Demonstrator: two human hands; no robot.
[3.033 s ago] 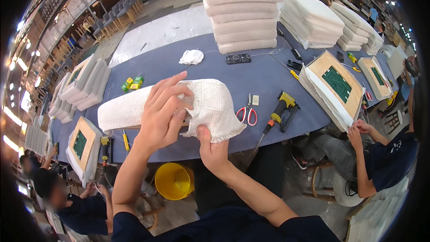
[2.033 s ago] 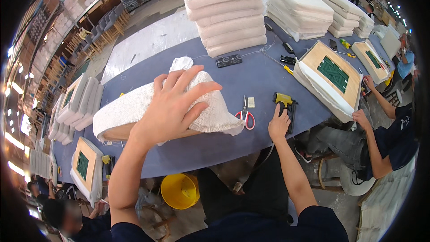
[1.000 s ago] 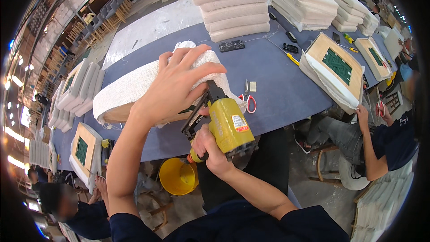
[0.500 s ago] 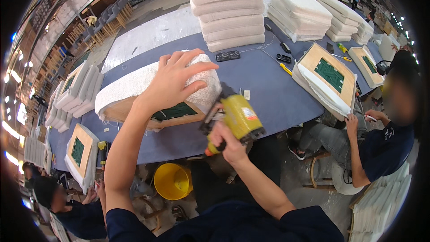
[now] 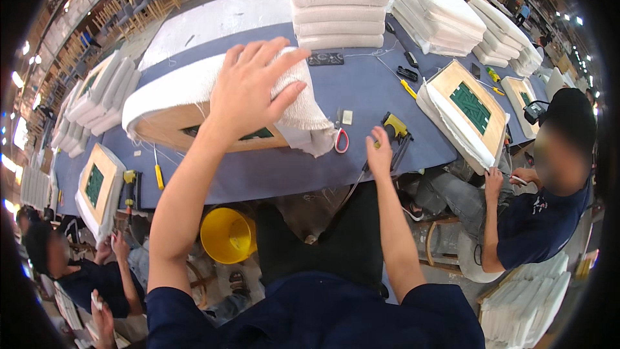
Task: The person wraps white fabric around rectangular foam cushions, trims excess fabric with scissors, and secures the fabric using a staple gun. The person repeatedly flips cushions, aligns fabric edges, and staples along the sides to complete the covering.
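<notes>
A white fabric-covered seat cushion (image 5: 177,94) is tilted on the blue table, its wooden base and green panel facing me. My left hand (image 5: 255,84) rests on its upper edge, fingers spread over the fabric. A loose corner of cloth (image 5: 316,141) hangs at the cushion's right end. Red-handled scissors (image 5: 342,141) lie just beside that corner. To the right, a yellow and black staple gun (image 5: 395,126) rests on the table. My right hand (image 5: 380,153) is right beside the gun with its fingers loosely stretched out, and nothing shows in its grasp.
Cushion stacks (image 5: 339,13) stand at the back. A yellow bucket (image 5: 227,236) is on the floor below the table edge. Co-workers sit at left and right, each at a cushion (image 5: 466,110). A yellow-handled screwdriver (image 5: 159,176) and a small pale block (image 5: 347,117) lie on the table.
The staple gun, held in my right hand before, now lies on the table farther right, and that hand has let go. The cushion has turned slightly under my left hand, showing the scissors.
</notes>
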